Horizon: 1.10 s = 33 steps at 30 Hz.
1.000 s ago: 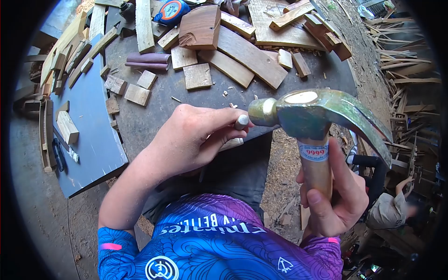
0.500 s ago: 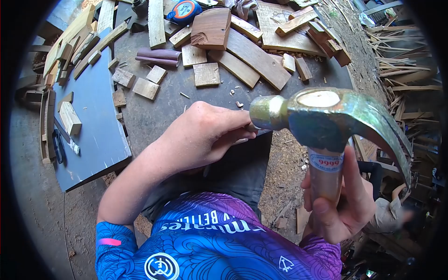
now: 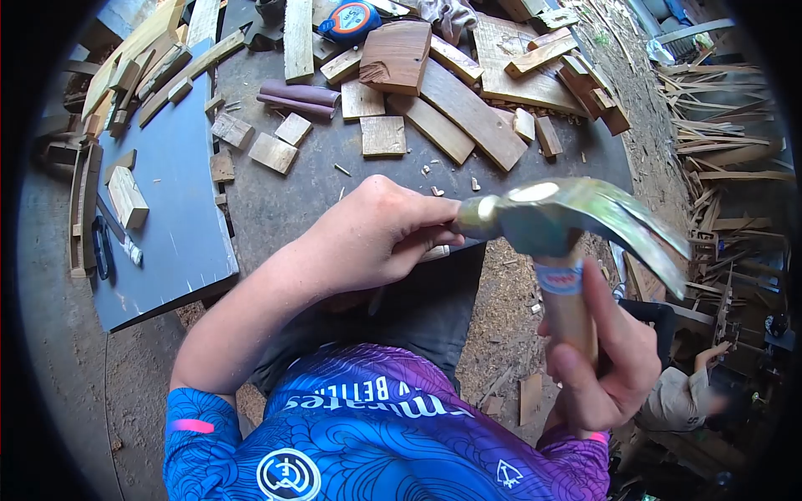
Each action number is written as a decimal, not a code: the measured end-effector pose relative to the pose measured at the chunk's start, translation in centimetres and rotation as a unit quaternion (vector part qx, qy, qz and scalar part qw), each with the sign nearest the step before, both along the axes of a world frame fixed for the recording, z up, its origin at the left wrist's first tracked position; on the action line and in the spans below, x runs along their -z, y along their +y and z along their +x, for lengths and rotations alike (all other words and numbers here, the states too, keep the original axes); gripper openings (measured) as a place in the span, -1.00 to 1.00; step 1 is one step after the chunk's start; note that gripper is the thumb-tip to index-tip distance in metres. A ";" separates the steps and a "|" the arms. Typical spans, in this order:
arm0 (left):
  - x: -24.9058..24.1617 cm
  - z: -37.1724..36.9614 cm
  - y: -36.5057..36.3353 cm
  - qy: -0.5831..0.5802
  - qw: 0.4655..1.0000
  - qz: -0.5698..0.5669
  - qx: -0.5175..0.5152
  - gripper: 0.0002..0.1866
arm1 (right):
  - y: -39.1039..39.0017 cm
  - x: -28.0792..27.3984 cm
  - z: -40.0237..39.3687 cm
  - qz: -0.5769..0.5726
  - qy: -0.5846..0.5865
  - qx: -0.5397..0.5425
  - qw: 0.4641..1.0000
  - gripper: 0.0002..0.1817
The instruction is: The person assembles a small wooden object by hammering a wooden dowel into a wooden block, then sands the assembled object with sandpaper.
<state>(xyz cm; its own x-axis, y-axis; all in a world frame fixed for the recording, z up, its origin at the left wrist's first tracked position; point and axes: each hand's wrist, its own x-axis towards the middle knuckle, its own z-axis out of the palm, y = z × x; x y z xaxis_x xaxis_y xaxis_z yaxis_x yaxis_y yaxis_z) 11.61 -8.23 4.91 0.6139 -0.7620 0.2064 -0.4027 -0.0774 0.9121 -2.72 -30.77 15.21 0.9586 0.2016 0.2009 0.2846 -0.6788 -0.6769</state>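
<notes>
My right hand point(image 3: 608, 363) is wrapped round the wooden handle of a claw hammer point(image 3: 541, 225), just below the label under its head. The hammer's face points left, right at the fingertips of my left hand point(image 3: 376, 230) in this view, and the claw curves away to the right, smeared by motion. My left hand is closed in a pinch near the table's front edge; I cannot tell what it holds, since the hammer head and fingers hide it. A pale sliver point(image 3: 435, 252) shows just under those fingers.
Wood offcuts lie beyond my hands, among them a square block point(image 3: 383, 136) and a thick brown block point(image 3: 397, 57). A blue tape measure point(image 3: 351, 20) and purple rolls point(image 3: 299, 98) are there too. Left is a grey board point(image 3: 171, 225); at far right, a person point(image 3: 681, 397).
The hammer head has swung down and left, farther from the camera, with its claw lower. My left hand keeps its pinch. The whole view has shifted slightly.
</notes>
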 end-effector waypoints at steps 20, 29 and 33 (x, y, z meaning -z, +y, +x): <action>1.1 -2.4 -0.2 -0.142 0.989 0.031 0.031 -0.68 | -0.4 3.1 -2.6 0.109 0.088 0.043 0.989 -0.25; 0.9 -2.6 -0.3 -0.236 0.968 0.071 0.050 -0.54 | 1.2 5.2 -3.6 0.450 0.074 0.223 0.862 -0.22; 0.3 -1.8 -0.6 -0.161 0.981 0.072 0.080 -0.58 | 1.1 6.1 -3.1 0.479 0.056 0.251 0.839 -0.20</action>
<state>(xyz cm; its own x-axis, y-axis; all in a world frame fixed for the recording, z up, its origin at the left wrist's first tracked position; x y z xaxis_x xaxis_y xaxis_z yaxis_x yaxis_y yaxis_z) 9.81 -8.84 4.62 0.4042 -0.8789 0.2532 -0.6855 -0.1078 0.7201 -5.85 -29.68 9.07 0.8977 -0.4369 -0.0569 0.0235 0.1766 -0.9840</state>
